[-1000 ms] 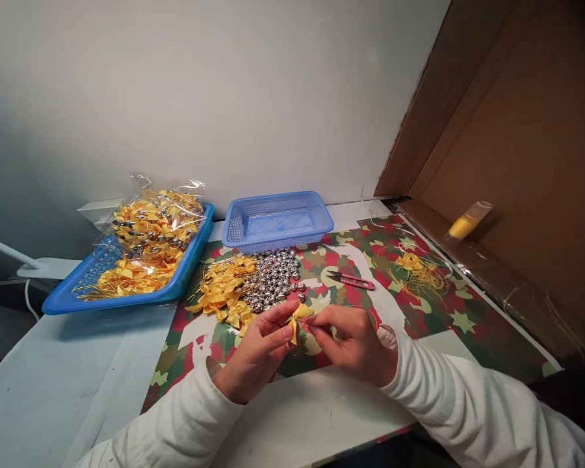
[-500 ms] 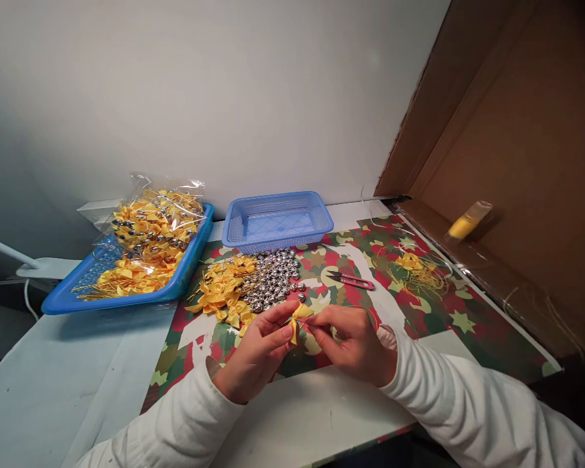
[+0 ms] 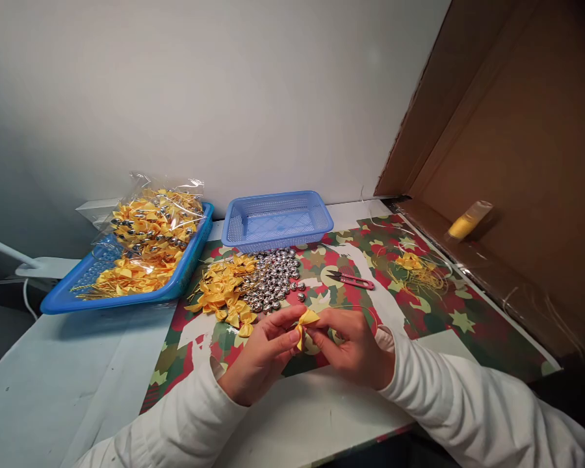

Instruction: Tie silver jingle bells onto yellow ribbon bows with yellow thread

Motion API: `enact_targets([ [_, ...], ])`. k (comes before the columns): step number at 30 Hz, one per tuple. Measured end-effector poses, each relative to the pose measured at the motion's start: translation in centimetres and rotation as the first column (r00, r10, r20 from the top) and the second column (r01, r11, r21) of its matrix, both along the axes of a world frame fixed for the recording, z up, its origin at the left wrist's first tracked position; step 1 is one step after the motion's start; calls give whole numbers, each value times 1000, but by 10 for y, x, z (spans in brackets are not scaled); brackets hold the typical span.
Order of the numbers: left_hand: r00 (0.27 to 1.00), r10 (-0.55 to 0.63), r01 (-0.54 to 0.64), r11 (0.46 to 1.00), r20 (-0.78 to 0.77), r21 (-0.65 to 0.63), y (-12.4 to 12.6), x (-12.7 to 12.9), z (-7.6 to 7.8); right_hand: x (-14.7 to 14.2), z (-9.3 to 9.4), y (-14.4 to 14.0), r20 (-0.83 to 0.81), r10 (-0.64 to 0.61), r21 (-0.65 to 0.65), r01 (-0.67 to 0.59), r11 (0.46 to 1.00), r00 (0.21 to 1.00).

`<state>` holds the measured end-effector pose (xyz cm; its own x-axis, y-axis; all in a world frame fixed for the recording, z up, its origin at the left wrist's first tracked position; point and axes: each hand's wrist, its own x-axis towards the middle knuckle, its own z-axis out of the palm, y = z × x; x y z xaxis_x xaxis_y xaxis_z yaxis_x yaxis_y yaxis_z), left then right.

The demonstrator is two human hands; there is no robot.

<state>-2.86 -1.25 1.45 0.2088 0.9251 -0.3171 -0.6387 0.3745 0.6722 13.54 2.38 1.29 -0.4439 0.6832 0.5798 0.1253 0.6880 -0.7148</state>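
Both hands pinch one small yellow ribbon bow [image 3: 306, 320] between them: the left hand [image 3: 263, 354] and right hand [image 3: 353, 344] have shifted slightly toward the desk's near edge since the earlier frame, the bow now more upright. Behind them lie the bow pile [image 3: 224, 292] and silver bells [image 3: 273, 279], unmoved.

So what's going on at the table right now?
A person in white sleeves pinches one small yellow bow between the left hand and right hand, above the patterned mat. Just beyond lie a pile of yellow bows, silver bells and red snips. The small blue basket holds nothing.
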Motion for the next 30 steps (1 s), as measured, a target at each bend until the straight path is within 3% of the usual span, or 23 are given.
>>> enact_targets([
  [10,1000,7,-7,1000,-8,27,1,0,-1,-1,0,-1,-23,5,-16,-6,1000,1000],
  [30,996,86,-85,993,11,-83,-1,-4,4,1,1,0,-37,0,16,1,1000,999],
])
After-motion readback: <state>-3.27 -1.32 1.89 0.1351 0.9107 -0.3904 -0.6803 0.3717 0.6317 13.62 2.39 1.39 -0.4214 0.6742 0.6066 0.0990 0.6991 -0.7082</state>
